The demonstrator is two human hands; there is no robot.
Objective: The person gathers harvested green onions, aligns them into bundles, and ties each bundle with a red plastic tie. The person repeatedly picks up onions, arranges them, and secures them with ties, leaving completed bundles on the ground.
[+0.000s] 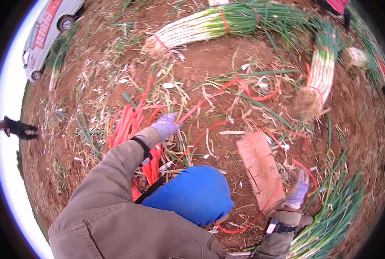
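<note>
My left hand [166, 125], in a pale purple glove, is closed on a red plastic strap [195, 106], beside a heap of red straps [124, 126] on the soil. My right hand [297, 191], gloved alike, is at the right of a flat reddish board [260, 168]; its fingers look bent, and whether it holds anything is unclear. A thin red strap [312, 174] loops close by it. Loose green onions [335, 207] lie to the right of that hand. A large green onion bundle [192, 27] bound with red bands lies at the top, a smaller bundle [323, 64] at the upper right.
Onion leaves and peelings [166, 85] litter the brown soil. My knee in blue cloth [192, 194] is at the lower middle. A white van [46, 35] and a standing person [19, 128] are at the left. Part of another person [336, 6] shows at the upper right.
</note>
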